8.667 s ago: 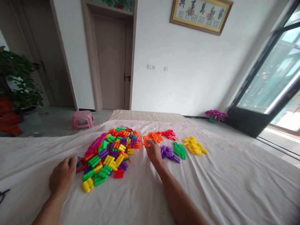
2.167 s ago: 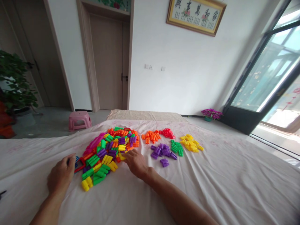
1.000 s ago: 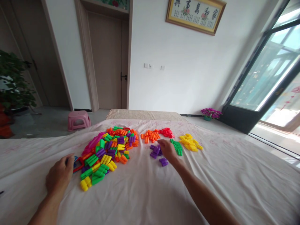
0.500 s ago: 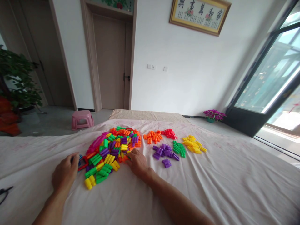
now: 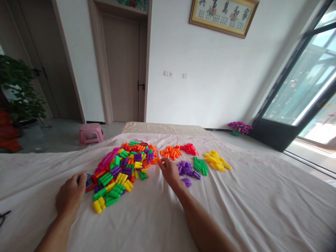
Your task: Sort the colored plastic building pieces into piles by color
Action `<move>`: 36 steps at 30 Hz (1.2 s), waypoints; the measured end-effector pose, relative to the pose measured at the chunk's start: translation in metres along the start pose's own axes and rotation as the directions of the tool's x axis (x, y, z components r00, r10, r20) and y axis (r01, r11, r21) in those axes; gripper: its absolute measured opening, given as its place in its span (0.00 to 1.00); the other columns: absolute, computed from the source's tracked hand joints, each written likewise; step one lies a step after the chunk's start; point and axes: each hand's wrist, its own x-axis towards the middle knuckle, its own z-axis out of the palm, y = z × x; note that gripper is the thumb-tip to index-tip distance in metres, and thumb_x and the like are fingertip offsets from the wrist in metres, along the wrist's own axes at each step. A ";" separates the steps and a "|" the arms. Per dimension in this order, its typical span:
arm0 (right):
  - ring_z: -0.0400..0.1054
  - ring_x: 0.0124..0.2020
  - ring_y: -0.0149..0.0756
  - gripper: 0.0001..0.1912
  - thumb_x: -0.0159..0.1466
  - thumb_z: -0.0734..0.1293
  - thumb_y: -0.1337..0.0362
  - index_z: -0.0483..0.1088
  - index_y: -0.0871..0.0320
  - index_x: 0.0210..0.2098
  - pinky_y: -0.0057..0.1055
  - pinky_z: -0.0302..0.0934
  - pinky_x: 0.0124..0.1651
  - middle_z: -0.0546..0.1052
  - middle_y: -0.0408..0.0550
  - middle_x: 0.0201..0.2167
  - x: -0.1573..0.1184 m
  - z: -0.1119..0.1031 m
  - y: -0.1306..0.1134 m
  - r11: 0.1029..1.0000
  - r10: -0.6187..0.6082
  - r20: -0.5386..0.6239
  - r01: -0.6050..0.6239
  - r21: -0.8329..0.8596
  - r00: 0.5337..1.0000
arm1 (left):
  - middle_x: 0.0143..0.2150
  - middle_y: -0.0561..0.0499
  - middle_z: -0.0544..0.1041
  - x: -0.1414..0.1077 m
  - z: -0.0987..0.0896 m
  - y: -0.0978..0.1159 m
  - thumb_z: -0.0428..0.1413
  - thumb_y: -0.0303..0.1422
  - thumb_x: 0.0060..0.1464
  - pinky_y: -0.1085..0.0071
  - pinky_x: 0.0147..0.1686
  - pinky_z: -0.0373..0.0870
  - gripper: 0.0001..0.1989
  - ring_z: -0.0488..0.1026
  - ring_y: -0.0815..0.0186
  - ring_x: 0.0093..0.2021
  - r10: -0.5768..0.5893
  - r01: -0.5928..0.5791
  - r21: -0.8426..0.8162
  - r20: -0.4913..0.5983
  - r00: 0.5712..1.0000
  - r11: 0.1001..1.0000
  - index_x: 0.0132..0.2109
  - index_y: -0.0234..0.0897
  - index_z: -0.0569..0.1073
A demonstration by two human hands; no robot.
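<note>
If easing the grip too soon, could drop the partly hidden orange plastic block [image 5: 159,160] pinched in the right hand [image 5: 169,171], just right of the multicoloured heap of tube-like plastic blocks [image 5: 122,179]; cannot tell the grip of the left hand [image 5: 70,193].

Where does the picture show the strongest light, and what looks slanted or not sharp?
Head view: brightest around the glass door, partly washed out; same view: framed calligraphy slanted, left-edge potted plant soft, purple blocks' edges slightly soft.
</note>
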 end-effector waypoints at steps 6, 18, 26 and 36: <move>0.79 0.38 0.39 0.22 0.67 0.64 0.61 0.73 0.58 0.60 0.34 0.71 0.43 0.84 0.51 0.42 0.028 -0.014 0.035 0.966 0.192 -0.163 -0.157 0.206 0.968 | 0.56 0.33 0.80 0.000 0.002 -0.003 0.35 0.51 0.68 0.57 0.46 0.68 0.35 0.77 0.47 0.49 0.016 -0.016 -0.008 0.006 1.000 1.000 0.62 0.35 0.75; 0.77 0.45 0.39 0.10 0.69 0.68 0.65 0.80 0.53 0.46 0.32 0.67 0.50 0.83 0.48 0.45 -0.018 0.020 -0.017 0.983 -0.186 0.155 0.185 0.024 0.970 | 0.57 0.33 0.79 -0.001 -0.002 0.001 0.34 0.51 0.68 0.57 0.49 0.68 0.36 0.76 0.46 0.52 -0.008 0.008 -0.009 0.028 1.000 1.000 0.63 0.36 0.74; 0.69 0.54 0.48 0.14 0.69 0.69 0.50 0.79 0.51 0.47 0.40 0.63 0.53 0.79 0.52 0.50 -0.033 0.031 -0.046 0.927 -0.247 0.295 0.314 -0.207 0.923 | 0.56 0.35 0.80 -0.001 -0.001 0.000 0.34 0.52 0.68 0.58 0.47 0.69 0.35 0.77 0.48 0.50 0.001 -0.001 -0.003 0.001 1.000 1.000 0.62 0.38 0.75; 0.71 0.46 0.42 0.12 0.63 0.72 0.65 0.76 0.53 0.47 0.35 0.63 0.50 0.81 0.47 0.42 -0.043 0.039 -0.041 0.916 -0.365 0.264 0.396 -0.071 0.893 | 0.55 0.34 0.80 0.001 0.001 -0.002 0.34 0.52 0.68 0.58 0.47 0.69 0.35 0.77 0.47 0.50 0.002 -0.002 0.006 0.014 1.000 1.000 0.62 0.37 0.75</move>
